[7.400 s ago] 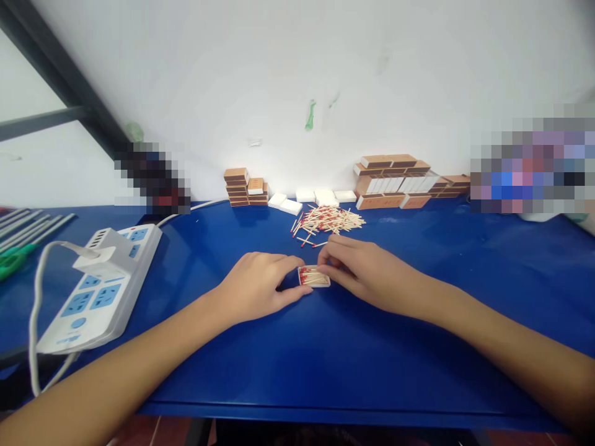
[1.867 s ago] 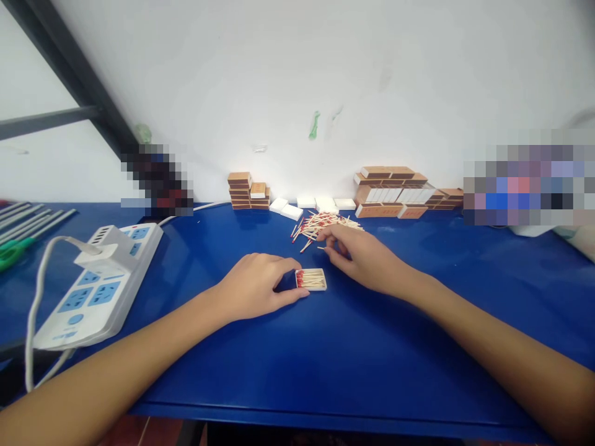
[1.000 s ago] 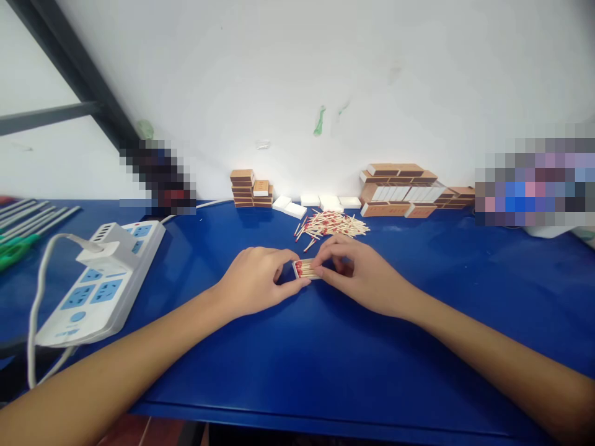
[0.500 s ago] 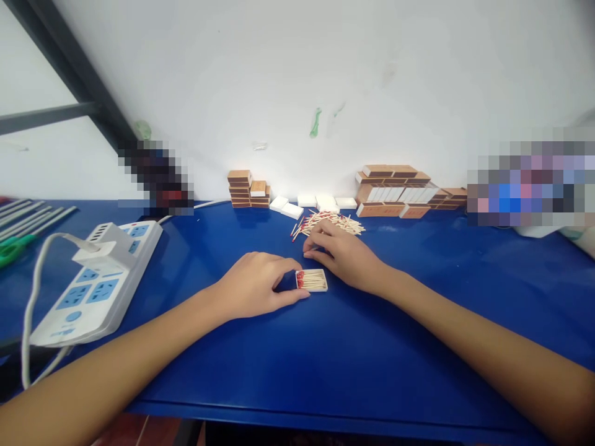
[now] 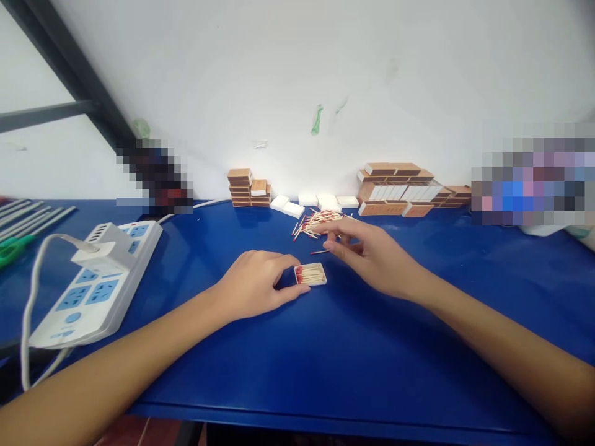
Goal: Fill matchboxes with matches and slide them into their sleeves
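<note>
My left hand (image 5: 263, 286) rests on the table, with thumb and index finger gripping the left end of a small white matchbox tray (image 5: 320, 282). Matches (image 5: 310, 273) lie side by side in it, red heads toward the left. To the right of the tray and slightly above it, my right hand (image 5: 372, 251) has its fingers curled. A single match (image 5: 318, 253) sticks out leftward from its thumb tip, red head first; the fingertip contact is partly hidden. Behind that hand lies a loose pile of matches (image 5: 325, 218), partly covered by the fingers.
Several white trays (image 5: 294, 210) lie by the wall. Brown matchboxes are stacked at the left (image 5: 240, 192) and right (image 5: 400, 179). A white power strip (image 5: 116, 303) with a plugged-in charger and cable occupies the left side of the blue table (image 5: 297, 371). Green-handled scissors (image 5: 16, 248) lie far left.
My right hand has shifted to the right, and the single match now shows at its thumb tip. My left hand stays on the tray, whose far side looks slightly tilted.
</note>
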Demonstrator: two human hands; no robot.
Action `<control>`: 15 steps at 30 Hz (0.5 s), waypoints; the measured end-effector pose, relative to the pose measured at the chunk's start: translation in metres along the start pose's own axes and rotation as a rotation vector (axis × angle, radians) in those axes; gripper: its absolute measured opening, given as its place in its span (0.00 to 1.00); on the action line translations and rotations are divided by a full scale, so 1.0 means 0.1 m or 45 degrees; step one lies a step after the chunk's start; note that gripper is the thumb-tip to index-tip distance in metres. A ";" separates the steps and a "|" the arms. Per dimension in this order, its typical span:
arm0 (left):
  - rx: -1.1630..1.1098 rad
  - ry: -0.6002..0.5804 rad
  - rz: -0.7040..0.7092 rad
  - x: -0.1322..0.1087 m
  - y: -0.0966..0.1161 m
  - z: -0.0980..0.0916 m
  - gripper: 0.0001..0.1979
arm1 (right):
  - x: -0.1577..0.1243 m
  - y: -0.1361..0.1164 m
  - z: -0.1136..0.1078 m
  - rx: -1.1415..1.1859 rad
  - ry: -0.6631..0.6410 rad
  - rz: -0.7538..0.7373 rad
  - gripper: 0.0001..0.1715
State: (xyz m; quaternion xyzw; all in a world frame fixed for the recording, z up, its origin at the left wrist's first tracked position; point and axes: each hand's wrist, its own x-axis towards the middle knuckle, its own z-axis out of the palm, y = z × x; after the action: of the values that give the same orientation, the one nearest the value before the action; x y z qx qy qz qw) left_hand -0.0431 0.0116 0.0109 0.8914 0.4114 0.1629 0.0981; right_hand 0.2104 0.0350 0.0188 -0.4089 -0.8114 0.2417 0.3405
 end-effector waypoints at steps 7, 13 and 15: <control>0.008 0.041 -0.047 0.01 0.01 0.01 0.16 | -0.03 -0.12 0.09 0.262 0.041 0.217 0.09; -0.033 0.060 -0.131 0.02 0.01 -0.01 0.16 | -0.07 -0.02 0.15 0.227 -0.070 0.266 0.11; -0.032 0.059 -0.140 0.02 0.00 -0.01 0.16 | -0.08 -0.01 0.16 0.124 -0.081 0.236 0.10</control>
State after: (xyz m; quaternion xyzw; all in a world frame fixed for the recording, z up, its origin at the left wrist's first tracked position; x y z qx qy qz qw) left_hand -0.0423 0.0130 0.0125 0.8620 0.4600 0.1830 0.1087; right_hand 0.2013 0.0258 0.0063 -0.4574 -0.7678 0.3241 0.3103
